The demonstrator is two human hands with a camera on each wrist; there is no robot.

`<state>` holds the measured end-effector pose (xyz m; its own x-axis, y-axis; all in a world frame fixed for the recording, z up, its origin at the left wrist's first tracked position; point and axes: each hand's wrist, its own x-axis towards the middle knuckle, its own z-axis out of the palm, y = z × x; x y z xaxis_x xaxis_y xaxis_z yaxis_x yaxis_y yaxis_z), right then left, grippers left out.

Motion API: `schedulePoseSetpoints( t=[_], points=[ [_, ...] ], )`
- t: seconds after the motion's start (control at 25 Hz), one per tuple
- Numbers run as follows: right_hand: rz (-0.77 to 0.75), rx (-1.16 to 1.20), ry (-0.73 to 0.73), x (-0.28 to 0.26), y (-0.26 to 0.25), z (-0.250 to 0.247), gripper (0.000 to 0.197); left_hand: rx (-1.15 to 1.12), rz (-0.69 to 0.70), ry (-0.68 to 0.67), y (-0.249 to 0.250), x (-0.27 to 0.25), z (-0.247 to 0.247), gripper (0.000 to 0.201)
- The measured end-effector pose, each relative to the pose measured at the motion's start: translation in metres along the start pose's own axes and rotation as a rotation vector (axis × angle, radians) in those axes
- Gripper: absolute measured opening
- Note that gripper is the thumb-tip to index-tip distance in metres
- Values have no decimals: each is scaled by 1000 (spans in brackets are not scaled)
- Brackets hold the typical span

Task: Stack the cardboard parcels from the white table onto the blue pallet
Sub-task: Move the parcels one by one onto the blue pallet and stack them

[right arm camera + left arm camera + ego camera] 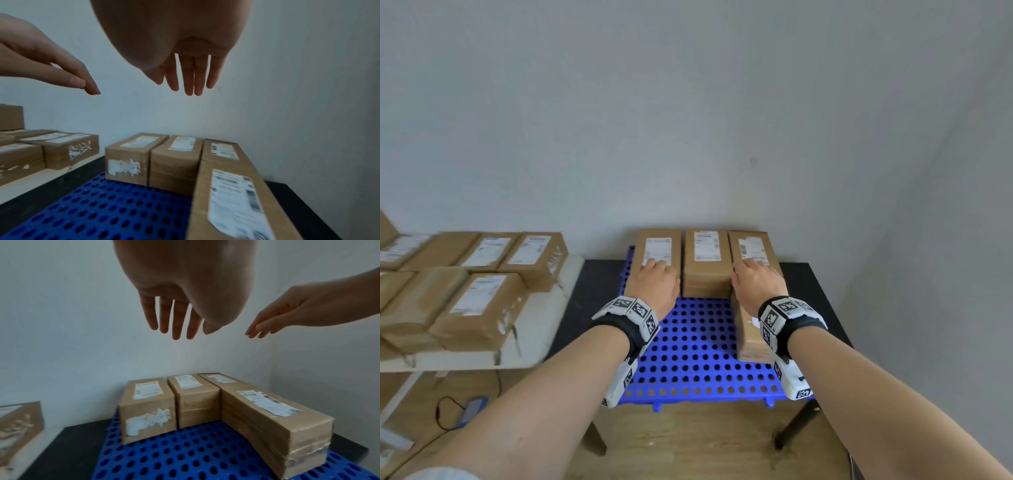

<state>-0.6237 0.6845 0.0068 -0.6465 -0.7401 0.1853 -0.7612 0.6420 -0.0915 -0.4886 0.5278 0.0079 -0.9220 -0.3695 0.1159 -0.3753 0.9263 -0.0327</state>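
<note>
Both hands out over blue pallet (698, 342) on dark counter (811, 284): left hand (654, 284) over back-left parcel (657, 250), right hand (758, 284) over right-side parcels (751, 246). More parcels (479, 308) sit on white counter (558, 308) at left.

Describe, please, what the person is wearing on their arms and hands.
Both hands, left hand and right hand, are bare, without gloves. Each wrist carries a black wrist strap holding blocky white camera housings covered with black-and-white square marker tags. The forearms are bare; a light sleeve edge shows near the left elbow.
</note>
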Motion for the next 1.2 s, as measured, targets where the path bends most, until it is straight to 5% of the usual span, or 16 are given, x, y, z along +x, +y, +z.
schedulePoseSetpoints(
  t=[0.76, 1.2],
  points=[
    [-509, -26, -37, 76, -457, 42, 30, 10, -491, 81, -383, -206, -26, 36],
    [-656, 125, -110, 200, -680, 104, 31, 94, -706, -26, -617, -217, -14, 27]
  ],
)
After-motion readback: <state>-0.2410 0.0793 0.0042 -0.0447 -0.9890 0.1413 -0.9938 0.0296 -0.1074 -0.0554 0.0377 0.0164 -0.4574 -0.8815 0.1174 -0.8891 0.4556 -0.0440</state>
